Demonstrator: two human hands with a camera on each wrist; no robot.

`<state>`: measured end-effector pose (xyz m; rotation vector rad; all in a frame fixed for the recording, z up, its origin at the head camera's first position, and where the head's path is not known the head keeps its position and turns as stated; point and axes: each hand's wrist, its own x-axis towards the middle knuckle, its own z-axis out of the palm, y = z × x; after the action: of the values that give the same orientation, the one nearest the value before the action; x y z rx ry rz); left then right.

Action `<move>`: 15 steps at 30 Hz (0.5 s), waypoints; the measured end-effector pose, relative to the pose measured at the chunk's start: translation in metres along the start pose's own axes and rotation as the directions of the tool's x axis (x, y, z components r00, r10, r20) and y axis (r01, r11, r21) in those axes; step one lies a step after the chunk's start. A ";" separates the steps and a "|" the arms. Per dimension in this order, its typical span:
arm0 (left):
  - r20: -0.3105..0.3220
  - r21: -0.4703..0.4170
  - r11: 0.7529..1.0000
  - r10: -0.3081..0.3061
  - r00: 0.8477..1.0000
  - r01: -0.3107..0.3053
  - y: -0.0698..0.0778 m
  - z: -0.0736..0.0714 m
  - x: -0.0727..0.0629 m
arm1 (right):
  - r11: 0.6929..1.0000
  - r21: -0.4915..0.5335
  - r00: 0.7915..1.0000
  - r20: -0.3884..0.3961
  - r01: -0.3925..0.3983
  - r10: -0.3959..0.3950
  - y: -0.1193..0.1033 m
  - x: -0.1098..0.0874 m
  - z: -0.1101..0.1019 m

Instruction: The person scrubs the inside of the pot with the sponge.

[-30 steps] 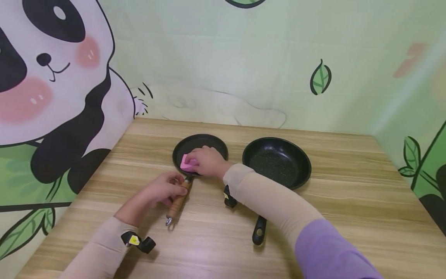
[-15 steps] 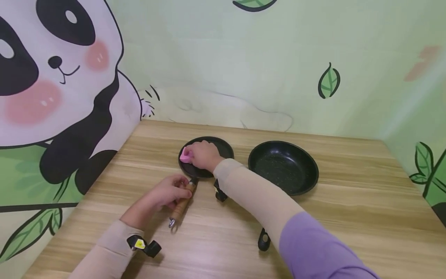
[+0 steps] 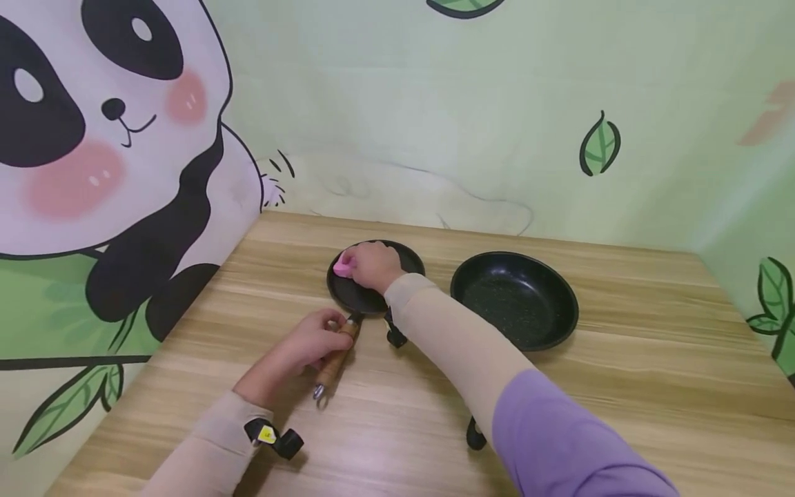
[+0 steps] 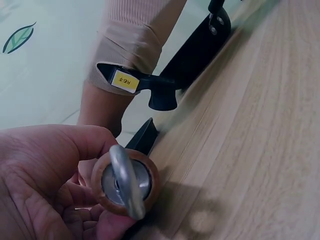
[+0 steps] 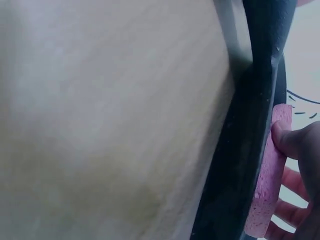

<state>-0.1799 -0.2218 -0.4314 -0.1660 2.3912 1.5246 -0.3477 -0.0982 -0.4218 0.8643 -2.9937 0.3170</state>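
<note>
A small black frying pan [image 3: 354,293] with a wooden handle [image 3: 333,366] lies toward the back of the table. My left hand [image 3: 313,339] grips that handle near the pan; in the left wrist view the handle's metal hanging ring [image 4: 126,182] faces the camera. Over the pan, my right hand [image 3: 375,266] pinches a pink sponge [image 3: 344,266] against the inner surface, near the left rim. In the right wrist view the thumb and fingers hold the sponge [image 5: 270,180] by its sides, partly behind the pan's dark wall [image 5: 235,150].
To the right stands a larger black frying pan [image 3: 515,304], its black handle [image 3: 475,436] mostly hidden under the right sleeve [image 3: 559,435]. Behind the wooden table [image 3: 646,331] rises a green wall [image 3: 435,138] with a printed panda [image 3: 143,152].
My right hand has moved the pink sponge from the pan's near edge up along its left side, away from me. The left hand keeps its grip on the handle. The head view has shifted slightly.
</note>
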 end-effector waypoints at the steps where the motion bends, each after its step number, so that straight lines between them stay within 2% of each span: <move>1: -0.003 -0.009 1.000 -0.004 1.000 0.004 0.000 0.001 0.000 | 1.000 0.001 1.000 -0.008 -0.004 0.004 0.002 0.001 0.000; 9: 0.022 -0.036 0.998 -0.047 0.999 0.047 -0.001 0.000 0.000 | 0.997 -0.036 0.996 -0.053 -0.072 0.070 0.016 -0.001 -0.002; 15: 0.015 -0.039 0.998 -0.041 0.999 0.042 0.001 0.001 -0.001 | 0.996 -0.056 0.997 -0.049 -0.067 0.064 0.022 -0.005 -0.006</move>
<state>-0.1794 -0.2205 -0.4308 -0.2112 2.3332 1.5494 -0.3557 -0.0766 -0.4206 0.7443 -2.9762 0.2475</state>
